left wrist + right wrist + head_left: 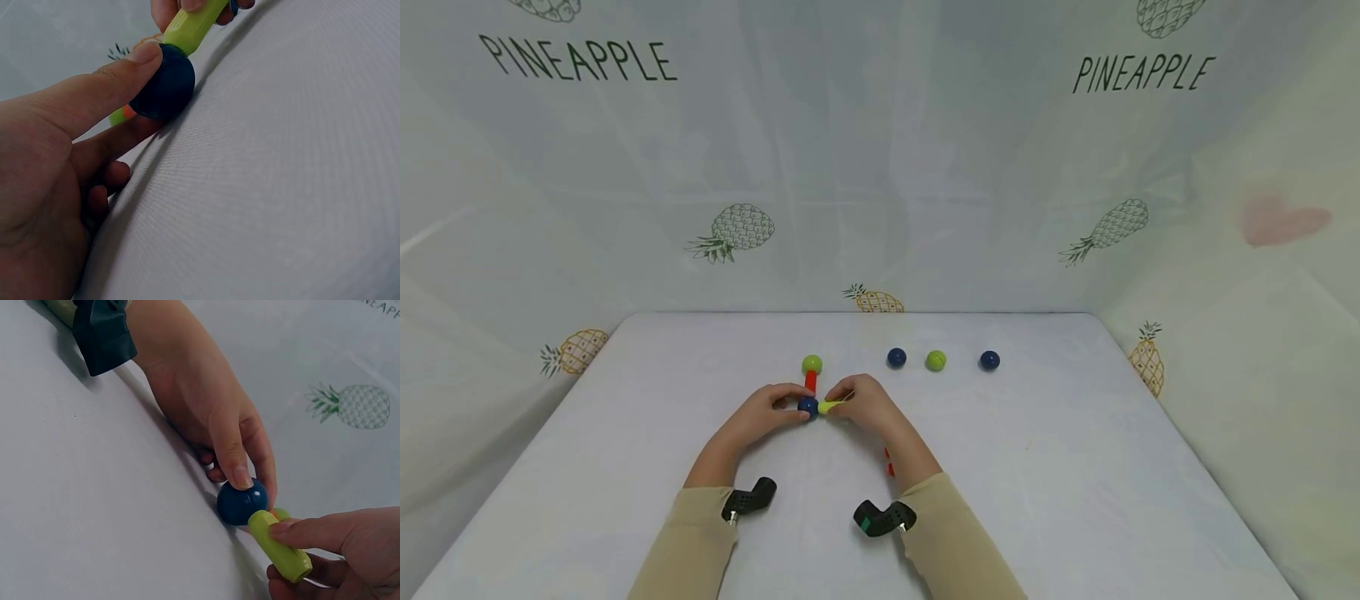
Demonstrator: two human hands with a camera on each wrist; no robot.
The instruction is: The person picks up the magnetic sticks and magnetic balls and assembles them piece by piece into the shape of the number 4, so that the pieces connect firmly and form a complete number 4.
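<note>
My left hand [767, 411] pinches a dark blue ball [808, 407] between thumb and fingers, low over the white table. A short yellow-green rod [279, 547] is gripped by my right hand [867, 402], thumb on one side and fingers on the other. One end of that rod meets the blue ball [167, 87] in both wrist views; whether it sits inside a hole cannot be told. Beyond the blue ball, a red rod [810, 382] runs from near it to a green ball [812, 363]. Fingers of the left hand partly cover the red rod's near end.
Farther back on the white table [1075, 467] lie a blue ball [896, 357], a green ball [936, 360] and another blue ball [989, 360]. Red pieces [891, 470] peek out beside the right forearm, mostly hidden. A pineapple-print curtain [880, 167] hangs behind the table.
</note>
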